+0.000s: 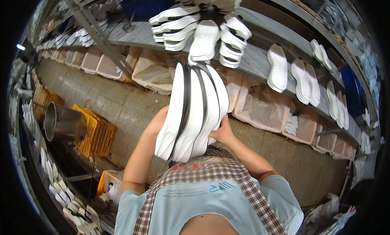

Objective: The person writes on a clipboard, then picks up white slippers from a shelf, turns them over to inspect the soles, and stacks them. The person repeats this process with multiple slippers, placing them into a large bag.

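Note:
Between my two hands I hold a stack of several white shoe soles (209, 109), standing on edge in front of my chest with dark layers showing between them. My left hand (159, 120) grips the stack's left side, its fingers mostly hidden behind the outer sole. On the right side my right hand (222, 132) presses with its thumb in front, the other fingers out of sight. Just beyond the stack's far end, more white soles (204, 41) are piled on the grey shelf (260, 58), some of them stacked in layers.
Single and paired soles (277, 68) lie along the shelf to the right. Below it stand pink lined bins (260, 107). A blue crate (148, 5) sits at the back. On the left floor are a yellow crate (97, 131) and a metal drum (67, 123); soles (65, 192) fill a lower-left rack.

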The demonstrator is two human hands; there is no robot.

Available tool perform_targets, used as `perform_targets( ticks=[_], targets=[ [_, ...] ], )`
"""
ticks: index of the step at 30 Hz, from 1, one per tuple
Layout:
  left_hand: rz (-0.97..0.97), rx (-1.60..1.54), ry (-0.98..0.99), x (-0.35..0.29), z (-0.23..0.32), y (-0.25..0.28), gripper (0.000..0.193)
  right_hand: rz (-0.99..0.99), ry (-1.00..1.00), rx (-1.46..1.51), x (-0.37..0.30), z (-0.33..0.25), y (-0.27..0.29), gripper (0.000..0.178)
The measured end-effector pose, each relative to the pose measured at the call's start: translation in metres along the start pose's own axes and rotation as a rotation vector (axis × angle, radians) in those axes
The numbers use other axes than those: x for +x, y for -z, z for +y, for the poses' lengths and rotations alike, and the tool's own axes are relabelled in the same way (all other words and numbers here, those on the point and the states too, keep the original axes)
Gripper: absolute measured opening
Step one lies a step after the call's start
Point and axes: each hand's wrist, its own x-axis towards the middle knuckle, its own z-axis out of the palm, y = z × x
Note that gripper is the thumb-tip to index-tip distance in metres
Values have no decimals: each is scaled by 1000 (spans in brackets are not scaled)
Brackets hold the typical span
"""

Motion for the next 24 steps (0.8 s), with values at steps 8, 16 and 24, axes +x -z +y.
perform_targets(
  ticks=[8, 16, 24],
  targets=[
    [-110, 128, 187, 45, -21, -63, 46, 15, -618, 829, -1, 0, 48, 77],
    [-394, 406, 249, 94, -81, -127, 64, 171, -548, 1074, -31, -3, 106, 77],
    [-134, 408, -71, 212, -115, -181, 86, 465, -409, 1113, -105, -10, 152, 77]
  ],
)
